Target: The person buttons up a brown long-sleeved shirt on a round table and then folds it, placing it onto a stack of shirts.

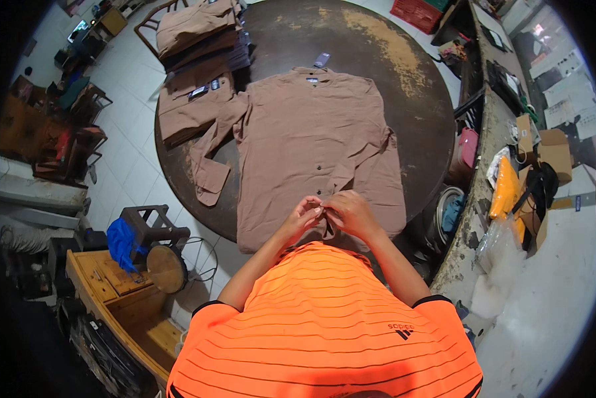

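A dusty-brown long-sleeved shirt with a band collar lies front up, its collar away from me and its hem at the table's near edge. Dark buttons run down its front placket. At the lower placket, my left hand pinches the fabric between thumb and fingers. My right hand meets it there, fingertips closed on the same edge; whether a button is between them is hidden. One sleeve stretches out bent to the left, while the other lies over the right front. A dark hang tag sticks out beyond the collar.
Folded brown shirts with tags lie left on the worn round table, near a taller stack of folded garments. A plastic stool and wooden cabinet stand left. On the right, a ledge holds boxes and bags.
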Demonstrator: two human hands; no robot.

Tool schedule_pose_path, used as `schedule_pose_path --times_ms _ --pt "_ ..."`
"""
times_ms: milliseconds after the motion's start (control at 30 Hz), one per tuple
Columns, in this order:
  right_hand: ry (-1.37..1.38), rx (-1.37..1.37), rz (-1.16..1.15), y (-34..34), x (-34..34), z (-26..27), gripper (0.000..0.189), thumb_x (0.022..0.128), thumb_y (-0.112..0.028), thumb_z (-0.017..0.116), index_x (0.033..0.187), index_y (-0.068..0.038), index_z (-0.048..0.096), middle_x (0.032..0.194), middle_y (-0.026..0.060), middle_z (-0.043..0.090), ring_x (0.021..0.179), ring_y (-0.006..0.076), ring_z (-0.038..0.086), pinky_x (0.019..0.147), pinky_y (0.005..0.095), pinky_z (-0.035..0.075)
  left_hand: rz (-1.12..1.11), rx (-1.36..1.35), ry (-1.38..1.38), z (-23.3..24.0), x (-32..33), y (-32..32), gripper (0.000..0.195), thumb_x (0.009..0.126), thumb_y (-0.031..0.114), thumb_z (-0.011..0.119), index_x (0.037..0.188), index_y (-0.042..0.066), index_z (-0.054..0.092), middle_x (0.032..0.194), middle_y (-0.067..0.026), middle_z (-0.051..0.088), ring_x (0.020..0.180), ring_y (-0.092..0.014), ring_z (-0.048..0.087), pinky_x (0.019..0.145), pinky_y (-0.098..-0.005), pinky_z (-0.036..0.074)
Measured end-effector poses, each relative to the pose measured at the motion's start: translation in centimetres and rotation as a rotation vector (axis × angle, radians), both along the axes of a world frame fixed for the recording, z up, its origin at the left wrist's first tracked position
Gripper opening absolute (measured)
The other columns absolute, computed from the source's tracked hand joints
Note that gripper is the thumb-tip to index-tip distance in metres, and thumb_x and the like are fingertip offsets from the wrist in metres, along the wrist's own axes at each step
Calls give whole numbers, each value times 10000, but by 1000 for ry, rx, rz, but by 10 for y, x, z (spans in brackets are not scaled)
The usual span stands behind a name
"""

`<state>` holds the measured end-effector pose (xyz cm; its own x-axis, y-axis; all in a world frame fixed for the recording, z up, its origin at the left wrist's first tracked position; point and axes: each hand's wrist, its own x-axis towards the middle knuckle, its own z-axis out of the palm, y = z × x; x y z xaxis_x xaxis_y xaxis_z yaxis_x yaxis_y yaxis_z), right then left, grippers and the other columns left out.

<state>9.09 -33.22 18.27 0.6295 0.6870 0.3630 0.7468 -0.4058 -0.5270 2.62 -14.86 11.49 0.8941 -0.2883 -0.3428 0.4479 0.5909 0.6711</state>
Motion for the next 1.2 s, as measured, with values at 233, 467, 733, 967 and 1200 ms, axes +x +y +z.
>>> schedule_pose_path --times_ms 233,467,733,967,1200 --pt "94 -41 -97 2 -3 -6 183 790 -146 681 928 -50 610 830 132 620 813 325 608 727 415 483 20 130 -88 -6 4 -4 194 970 155 568 1147 97 513 1044 12 565 939 -72 552 843 -277 488" --pt "52 3 -42 -2 3 -23 161 803 -124 669 938 -54 615 842 120 628 809 306 605 729 404 469 6 314 -60 -3 18 1 221 996 240 524 1098 53 584 906 -10 622 795 -76 599 676 -265 548" --pt "-91 -32 -21 1 7 -7 197 786 -131 673 961 -61 615 834 84 615 793 274 597 715 381 455 -112 360 -27 4 40 12 224 986 247 541 1015 28 578 776 -11 579 651 -108 597 623 -278 556" --pt "-186 63 -90 6 13 -15 239 759 -100 678 973 -48 584 886 81 596 854 271 585 753 386 453 -42 90 54 17 41 4 192 978 217 552 1055 41 544 711 -3 543 608 -100 573 578 -259 521" --pt "-153 103 -138 7 16 -2 270 746 -69 680 998 -57 583 959 97 599 912 294 586 822 387 458 -33 446 -282 12 40 4 164 991 140 512 1112 30 524 760 -16 591 611 -79 550 571 -231 477"
